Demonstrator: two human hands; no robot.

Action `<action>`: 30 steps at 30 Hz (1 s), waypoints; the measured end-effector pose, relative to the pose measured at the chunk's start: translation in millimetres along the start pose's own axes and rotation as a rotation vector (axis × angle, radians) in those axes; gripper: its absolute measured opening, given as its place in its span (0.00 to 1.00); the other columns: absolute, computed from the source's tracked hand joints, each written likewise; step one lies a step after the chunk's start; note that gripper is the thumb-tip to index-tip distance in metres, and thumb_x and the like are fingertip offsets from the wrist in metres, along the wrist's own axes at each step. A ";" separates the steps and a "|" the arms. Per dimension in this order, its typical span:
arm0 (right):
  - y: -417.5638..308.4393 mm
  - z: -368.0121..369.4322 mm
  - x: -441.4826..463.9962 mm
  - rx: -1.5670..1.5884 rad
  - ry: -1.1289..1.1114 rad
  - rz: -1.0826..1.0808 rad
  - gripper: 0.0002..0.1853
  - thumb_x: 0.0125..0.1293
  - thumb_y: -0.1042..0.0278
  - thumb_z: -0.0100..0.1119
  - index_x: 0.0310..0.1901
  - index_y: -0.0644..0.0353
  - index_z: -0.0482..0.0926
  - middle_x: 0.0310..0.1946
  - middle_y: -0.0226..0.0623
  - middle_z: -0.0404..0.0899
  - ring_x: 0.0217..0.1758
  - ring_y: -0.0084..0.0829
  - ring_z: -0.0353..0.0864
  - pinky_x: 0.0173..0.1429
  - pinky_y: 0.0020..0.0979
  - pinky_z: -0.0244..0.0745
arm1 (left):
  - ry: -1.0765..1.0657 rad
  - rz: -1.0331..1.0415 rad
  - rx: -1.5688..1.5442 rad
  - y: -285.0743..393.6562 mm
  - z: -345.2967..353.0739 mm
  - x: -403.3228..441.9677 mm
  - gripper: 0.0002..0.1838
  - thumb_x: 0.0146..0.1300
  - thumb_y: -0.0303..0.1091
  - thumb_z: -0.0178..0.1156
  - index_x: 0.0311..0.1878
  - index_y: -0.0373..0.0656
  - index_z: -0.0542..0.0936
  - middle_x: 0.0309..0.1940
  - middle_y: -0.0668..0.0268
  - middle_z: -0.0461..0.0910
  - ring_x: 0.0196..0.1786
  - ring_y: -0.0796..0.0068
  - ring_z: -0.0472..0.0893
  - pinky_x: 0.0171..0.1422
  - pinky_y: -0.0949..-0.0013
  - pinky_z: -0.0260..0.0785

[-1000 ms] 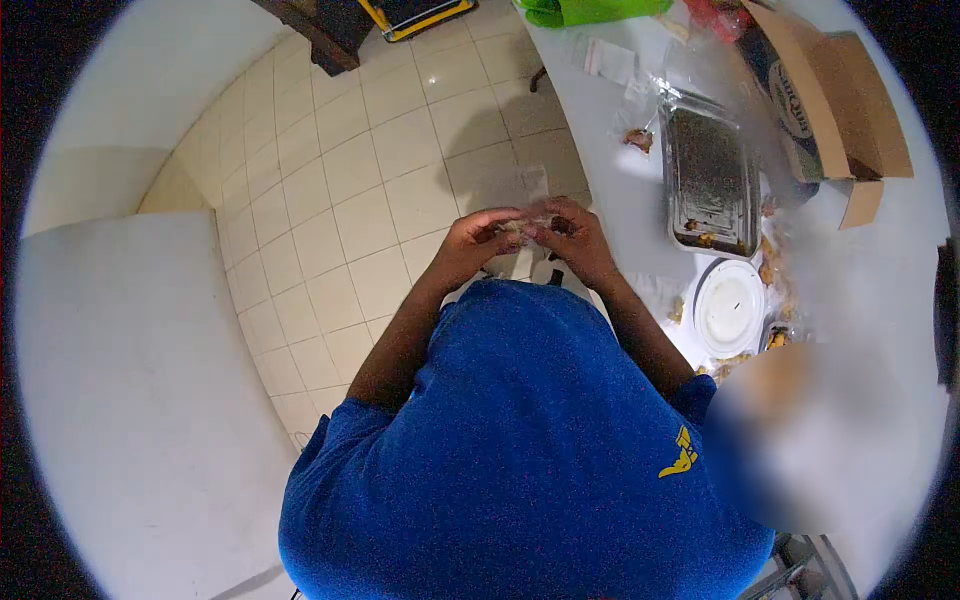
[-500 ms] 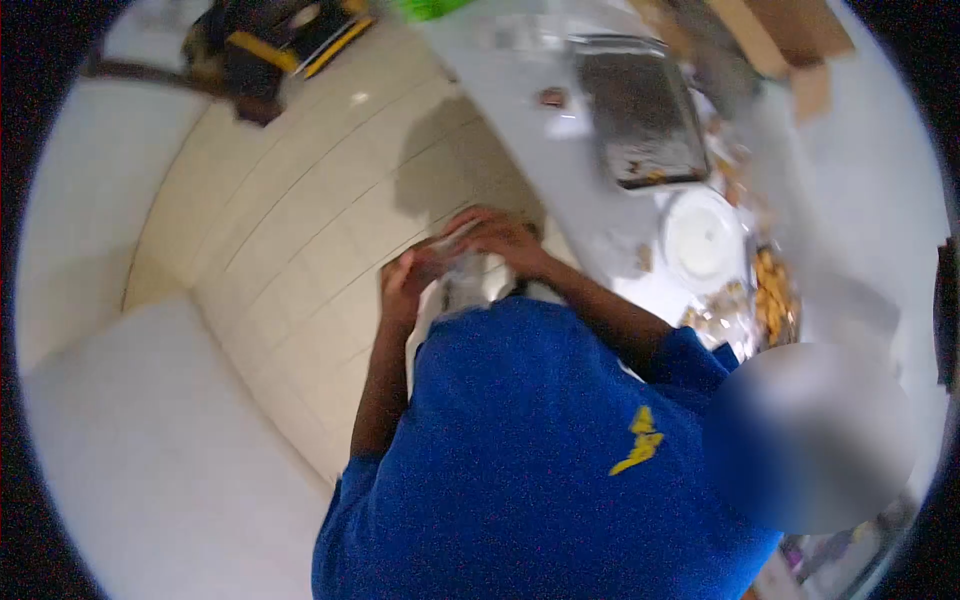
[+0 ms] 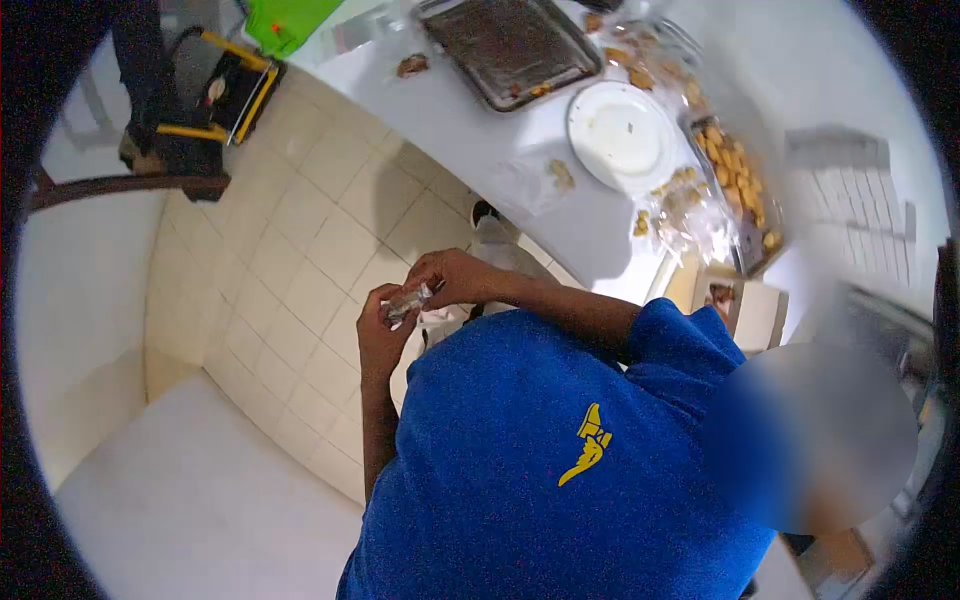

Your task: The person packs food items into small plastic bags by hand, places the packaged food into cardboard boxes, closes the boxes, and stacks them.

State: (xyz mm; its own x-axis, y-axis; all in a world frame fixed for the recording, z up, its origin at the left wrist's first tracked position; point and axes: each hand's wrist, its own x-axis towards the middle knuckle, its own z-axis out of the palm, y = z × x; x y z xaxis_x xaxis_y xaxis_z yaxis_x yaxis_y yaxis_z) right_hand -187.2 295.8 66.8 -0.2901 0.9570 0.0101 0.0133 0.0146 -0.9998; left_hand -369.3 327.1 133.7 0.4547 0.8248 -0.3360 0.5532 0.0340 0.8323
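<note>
Both hands meet in front of my blue shirt, over the tiled floor. A small clear plastic packet (image 3: pixel 406 304) is between them; what it contains is too small to make out. My left hand (image 3: pixel 380 330) has its fingers closed on the packet's left side. From the right, my right hand (image 3: pixel 450 279) pinches the packet's other end, its fingers bent over the top.
On the white table (image 3: pixel 450 120) are a dark metal tray (image 3: pixel 510 45), a white plate (image 3: pixel 622 135), clear plastic bags (image 3: pixel 690 215) and a container of yellowish-brown pieces (image 3: pixel 735 175). A green bag (image 3: pixel 290 22) lies at its corner. A yellow-framed trolley (image 3: pixel 235 95) stands on the floor.
The view has turned toward the right, and the table now spans the upper middle. My hands have shifted left in view with the packet, which is now more compact between the fingers.
</note>
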 end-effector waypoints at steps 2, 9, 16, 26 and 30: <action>-10.7 12.9 -30.1 -0.129 0.087 -0.068 0.19 0.47 0.72 0.68 0.45 0.55 0.80 0.41 0.36 0.77 0.36 0.29 0.78 0.40 0.28 0.76 | -0.047 0.136 0.068 -5.2 10.1 -15.7 0.21 0.50 0.21 0.63 0.48 0.38 0.71 0.38 0.60 0.78 0.39 0.76 0.79 0.43 0.72 0.74; -25.3 97.8 -158.1 -0.428 0.296 -0.012 0.15 0.51 0.66 0.65 0.42 0.57 0.81 0.36 0.40 0.78 0.34 0.34 0.79 0.37 0.34 0.74 | -0.201 0.287 0.263 -24.7 50.5 -113.5 0.14 0.50 0.25 0.62 0.43 0.38 0.76 0.30 0.58 0.81 0.29 0.73 0.80 0.36 0.72 0.73; -36.1 116.4 -272.2 -0.181 0.341 0.189 0.16 0.60 0.57 0.60 0.41 0.63 0.78 0.32 0.40 0.79 0.36 0.30 0.79 0.38 0.31 0.73 | -0.332 0.091 0.201 -18.0 106.6 -187.3 0.16 0.55 0.35 0.66 0.43 0.37 0.76 0.33 0.61 0.81 0.36 0.78 0.80 0.41 0.74 0.72; -19.7 84.5 -378.2 0.793 0.541 0.396 0.19 0.64 0.56 0.56 0.52 0.55 0.68 0.33 0.25 0.74 0.32 0.16 0.71 0.35 0.20 0.69 | -0.515 -0.013 -0.249 21.3 221.5 -180.8 0.26 0.51 0.23 0.65 0.54 0.37 0.68 0.43 0.61 0.77 0.46 0.74 0.77 0.49 0.72 0.71; -16.3 50.3 -432.2 0.986 0.456 0.486 0.18 0.64 0.54 0.55 0.50 0.54 0.68 0.32 0.24 0.71 0.29 0.15 0.68 0.33 0.18 0.68 | -0.777 -0.035 -0.254 62.7 269.2 -181.4 0.28 0.49 0.25 0.68 0.54 0.41 0.69 0.42 0.65 0.76 0.46 0.75 0.76 0.51 0.71 0.70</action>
State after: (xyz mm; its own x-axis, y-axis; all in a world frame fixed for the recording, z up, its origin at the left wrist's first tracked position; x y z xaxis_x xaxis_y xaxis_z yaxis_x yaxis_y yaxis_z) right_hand -110.1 -132.6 77.9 -0.0883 0.8182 -0.5680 -0.7719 -0.4167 -0.4802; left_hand -229.3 27.7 128.1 0.8455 0.1979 -0.4960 0.4437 0.2566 0.8587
